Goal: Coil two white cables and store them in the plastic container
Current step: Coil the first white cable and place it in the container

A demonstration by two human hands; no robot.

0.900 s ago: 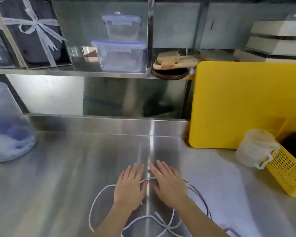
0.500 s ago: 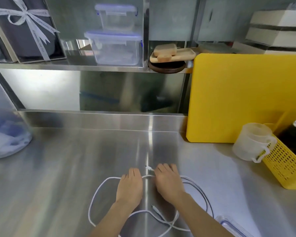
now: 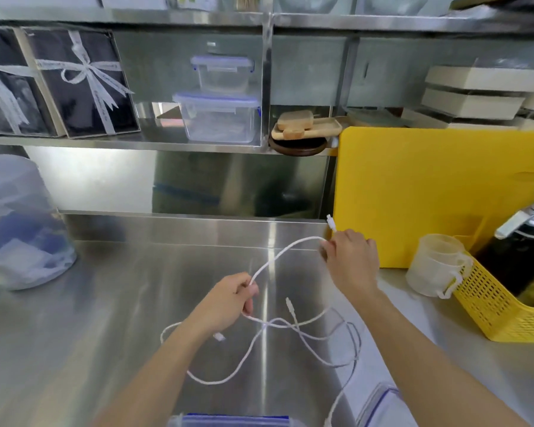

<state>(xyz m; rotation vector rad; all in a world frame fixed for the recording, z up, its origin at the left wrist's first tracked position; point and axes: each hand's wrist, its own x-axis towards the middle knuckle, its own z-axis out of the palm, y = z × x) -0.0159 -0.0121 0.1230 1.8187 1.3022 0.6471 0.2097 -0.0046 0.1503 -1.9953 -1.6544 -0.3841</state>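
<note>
Cables, white (image 3: 302,337): loose tangle on steel counter (image 3: 105,318), mid-front. Clear plastic container (image 3: 232,421) at front edge. Right hand (image 3: 350,260) raised, fingers closed on one cable near its plug (image 3: 331,222); left hand (image 3: 228,300) pinches same cable lower down.

I count two hands, left (image 3: 228,298) and right (image 3: 350,260), at mid-frame. Two white cables (image 3: 290,334) lie tangled on the bench (image 3: 90,334). Two lidded clear containers (image 3: 218,118) are stacked on the shelf at upper centre, one yellow board (image 3: 429,186) stands right, and two ribboned boxes (image 3: 84,84) sit upper left.
</note>
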